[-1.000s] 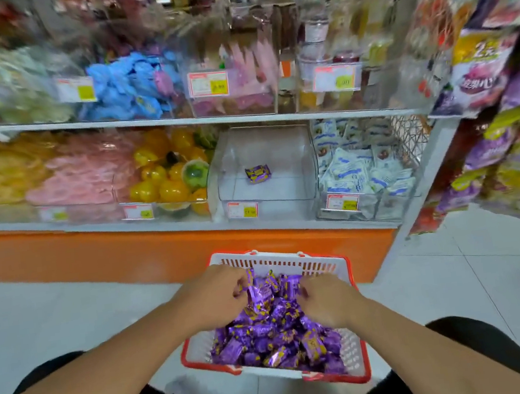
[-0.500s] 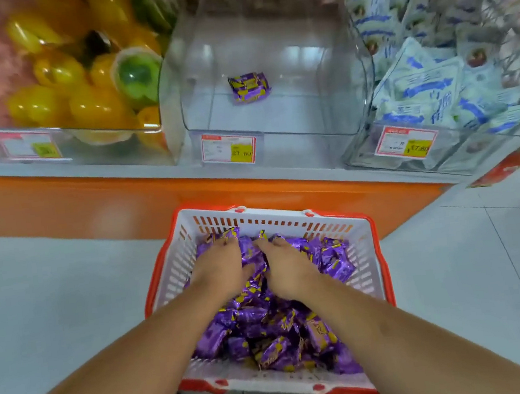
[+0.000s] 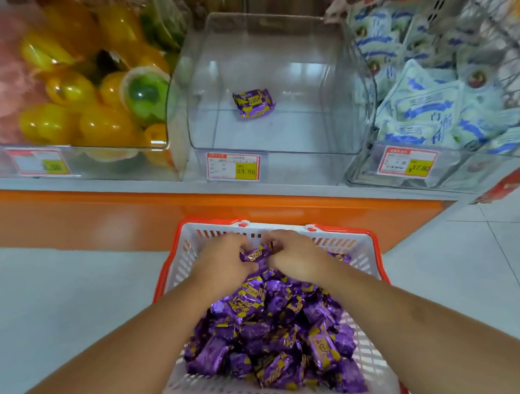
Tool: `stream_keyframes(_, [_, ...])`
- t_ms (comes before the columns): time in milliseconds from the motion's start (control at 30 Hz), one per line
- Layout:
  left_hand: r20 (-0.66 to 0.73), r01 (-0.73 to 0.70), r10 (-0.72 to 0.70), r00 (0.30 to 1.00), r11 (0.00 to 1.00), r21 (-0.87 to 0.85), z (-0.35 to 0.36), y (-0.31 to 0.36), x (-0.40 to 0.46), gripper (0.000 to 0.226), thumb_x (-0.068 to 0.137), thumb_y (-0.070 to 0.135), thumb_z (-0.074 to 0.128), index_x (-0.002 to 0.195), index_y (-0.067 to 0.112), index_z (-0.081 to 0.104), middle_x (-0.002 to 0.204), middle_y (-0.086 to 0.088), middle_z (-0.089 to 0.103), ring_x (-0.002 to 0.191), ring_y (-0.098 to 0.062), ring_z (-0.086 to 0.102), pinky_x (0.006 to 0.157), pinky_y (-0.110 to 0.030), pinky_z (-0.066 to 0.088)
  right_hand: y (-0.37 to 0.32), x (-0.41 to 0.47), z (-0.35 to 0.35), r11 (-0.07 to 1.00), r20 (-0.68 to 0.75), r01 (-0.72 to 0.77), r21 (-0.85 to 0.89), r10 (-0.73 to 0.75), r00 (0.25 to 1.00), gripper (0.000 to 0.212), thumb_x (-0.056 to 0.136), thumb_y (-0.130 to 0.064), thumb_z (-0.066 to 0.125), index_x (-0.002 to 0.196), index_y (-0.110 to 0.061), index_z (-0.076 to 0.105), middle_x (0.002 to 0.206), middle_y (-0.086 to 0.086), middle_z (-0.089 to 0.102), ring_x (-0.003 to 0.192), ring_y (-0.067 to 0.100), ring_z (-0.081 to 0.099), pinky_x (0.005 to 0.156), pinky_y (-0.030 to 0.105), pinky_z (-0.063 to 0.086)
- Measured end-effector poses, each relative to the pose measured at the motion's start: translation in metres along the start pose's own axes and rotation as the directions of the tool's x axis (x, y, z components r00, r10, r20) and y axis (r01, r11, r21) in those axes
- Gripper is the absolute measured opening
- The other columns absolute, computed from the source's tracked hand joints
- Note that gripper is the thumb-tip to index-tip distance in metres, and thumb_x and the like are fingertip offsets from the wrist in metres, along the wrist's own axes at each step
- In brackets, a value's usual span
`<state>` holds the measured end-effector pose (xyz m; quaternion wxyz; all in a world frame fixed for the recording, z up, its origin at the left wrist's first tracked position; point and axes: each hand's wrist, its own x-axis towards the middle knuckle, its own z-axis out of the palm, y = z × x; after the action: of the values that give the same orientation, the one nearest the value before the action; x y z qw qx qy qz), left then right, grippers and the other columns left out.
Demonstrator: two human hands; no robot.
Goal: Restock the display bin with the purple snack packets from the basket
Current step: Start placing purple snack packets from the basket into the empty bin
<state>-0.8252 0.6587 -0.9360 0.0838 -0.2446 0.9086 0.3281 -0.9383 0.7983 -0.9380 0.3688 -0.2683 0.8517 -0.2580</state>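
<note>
Here, purple snack packets (image 3: 269, 336) heaped in a white basket (image 3: 362, 253) with a red rim, set on the floor just below the shelf edge. Small, glossy foil wrappers with yellow print, crimped at both ends, piled loosely toward the near half of the basket. Left hand (image 3: 224, 263) and right hand (image 3: 295, 254) side by side at the far end of the heap, fingers curled down round a shared bunch of packets, one packet showing between the two. Grip only partly visible; how many packets gathered, impossible to tell. Above, a clear display bin (image 3: 279, 148) on the shelf, holding a single purple packet (image 3: 253, 103) near its middle, a price tag (image 3: 233, 167) on its front lip. Left of it, a bin of yellow and green fruit cups (image 3: 92, 96); right of it, a bin of white and blue packets (image 3: 430, 104). Likely risk: slippery foil sliding out of an overfull two-handed scoop on the lift, dropping packets onto the floor or the shelf ledge. Second risk: spill over the bin's low front lip, or into a neighbouring bin, if released too near an edge.
</note>
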Motion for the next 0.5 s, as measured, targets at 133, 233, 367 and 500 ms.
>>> stream_keyframes(133, [-0.068,-0.224,0.224,0.972,0.975,0.012,-0.06,0.039,-0.025,0.035,0.078,0.026,0.087,0.111,0.03,0.075,0.1,0.015,0.066,0.092,-0.002,0.06,0.08,-0.02,0.042,-0.033,-0.036,-0.053,0.961,0.052,-0.004,0.277,-0.011,0.999,0.007,0.095,-0.022,0.068,0.089,-0.022,0.072,0.083,-0.003,0.069,0.075,0.016,0.066,0.073,0.041,0.057])
stream_keyframes(233, [-0.151,-0.376,0.379,0.913,0.925,0.051,-0.1,0.066,-0.05,0.034,0.077,0.023,0.088,0.106,0.034,0.075,0.088,0.016,0.057,0.08,0.006,0.054,0.072,-0.013,0.037,-0.056,-0.075,-0.085,0.91,0.06,0.08,0.406,-0.114,0.992,0.007,0.097,-0.022,0.072,0.098,-0.015,0.07,0.092,0.007,0.071,0.085,0.024,0.071,0.067,0.032,0.053])
stream_keyframes(367, [-0.231,-0.588,0.591,0.773,0.804,0.09,-0.138,0.089,-0.079,0.038,0.075,0.024,0.086,0.11,0.034,0.074,0.1,0.015,0.06,0.095,0.009,0.057,0.085,-0.01,0.042,-0.082,-0.123,-0.114,0.843,-0.105,0.222,0.49,-0.196,0.975,0.042,0.074,-0.021,0.088,0.108,-0.008,0.069,0.099,0.012,0.069,0.083,0.023,0.066,0.072,0.037,0.054])
stream_keyframes(500, [-0.278,-0.598,0.59,0.758,0.799,0.064,-0.156,0.101,-0.101,0.058,0.072,0.046,0.086,0.126,0.037,0.064,0.124,0.021,0.053,0.119,0.006,0.053,0.101,-0.011,0.038,-0.093,-0.151,-0.127,0.869,-0.208,0.326,0.373,-0.264,0.942,0.049,0.067,-0.03,0.092,0.112,-0.025,0.075,0.111,0.006,0.074,0.093,0.019,0.072,0.08,0.041,0.057])
